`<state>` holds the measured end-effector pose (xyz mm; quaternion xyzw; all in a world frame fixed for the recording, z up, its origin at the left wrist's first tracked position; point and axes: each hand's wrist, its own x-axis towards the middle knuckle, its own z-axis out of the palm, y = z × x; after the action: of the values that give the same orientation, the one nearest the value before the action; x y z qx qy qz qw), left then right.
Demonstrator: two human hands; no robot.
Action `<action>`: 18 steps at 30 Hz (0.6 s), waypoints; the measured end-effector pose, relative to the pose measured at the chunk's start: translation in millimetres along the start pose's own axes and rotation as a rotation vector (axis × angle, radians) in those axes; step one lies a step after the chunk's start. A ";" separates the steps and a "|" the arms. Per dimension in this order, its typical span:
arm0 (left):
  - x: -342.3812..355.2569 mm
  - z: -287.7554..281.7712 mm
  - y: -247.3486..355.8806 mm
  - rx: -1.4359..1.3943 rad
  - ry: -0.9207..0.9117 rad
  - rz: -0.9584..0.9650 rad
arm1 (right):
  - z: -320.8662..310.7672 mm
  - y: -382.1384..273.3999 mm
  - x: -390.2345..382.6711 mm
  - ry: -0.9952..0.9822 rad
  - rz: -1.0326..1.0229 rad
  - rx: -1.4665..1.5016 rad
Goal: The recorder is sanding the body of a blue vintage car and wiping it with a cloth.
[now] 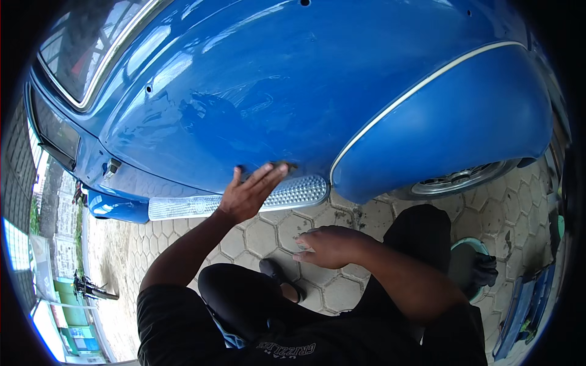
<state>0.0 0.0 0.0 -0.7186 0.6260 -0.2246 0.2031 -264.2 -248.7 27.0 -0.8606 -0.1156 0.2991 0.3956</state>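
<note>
A blue car body (317, 79) fills the upper view, with a cream trim strip (427, 79) along its fender. My left hand (250, 192) lies against the lower panel just above the patterned metal running board (299, 192), with a small dark, olive-looking pad (289, 166) pressed under its fingertips, mostly hidden. My right hand (329, 247) hangs over the paving below the running board, thumb apart from its slightly bent fingers, with nothing visible in it.
I am low on hexagonal pavers (232, 244), knees bent. A wheel (458, 183) sits under the right fender. A pale green bucket (461, 250) with dark items is beside my right knee, blue objects (525, 305) lie at far right, and a bicycle (94, 287) stands at left.
</note>
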 end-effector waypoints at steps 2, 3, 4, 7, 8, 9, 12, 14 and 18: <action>4.9 0.3 -5.2 -0.083 0.038 0.103 | -4.1 -5.7 5.1 -0.046 0.051 0.001; 16.5 -7.6 -9.1 -0.054 -0.040 0.102 | -13.3 2.7 -4.6 0.003 0.052 -0.043; 14.2 -14.9 -15.7 0.019 -0.017 0.095 | -12.0 2.3 -6.2 0.028 0.047 -0.052; 14.3 -32.9 -39.8 0.327 0.268 -0.183 | -5.2 5.6 -11.3 0.039 0.034 -0.043; 22.8 -30.7 -41.3 0.218 0.396 -0.207 | -4.2 6.7 -11.5 0.041 0.020 -0.033; 30.7 -25.6 -39.0 0.097 0.479 -0.297 | -2.1 6.2 -10.6 0.038 0.023 -0.037; 36.7 -6.4 -14.9 0.121 0.472 -0.179 | -2.0 5.2 -3.2 0.025 0.012 -0.058; 34.4 7.6 5.4 0.140 0.323 -0.022 | -2.3 4.1 4.2 -0.012 0.042 -0.082; 22.8 18.1 26.8 0.165 0.149 0.164 | -7.7 1.7 6.7 -0.017 0.063 -0.060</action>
<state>-8.6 -26.0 -28.6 -0.6272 0.6755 -0.3104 0.2322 -254.2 -251.6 26.9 -0.8727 -0.1007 0.3151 0.3592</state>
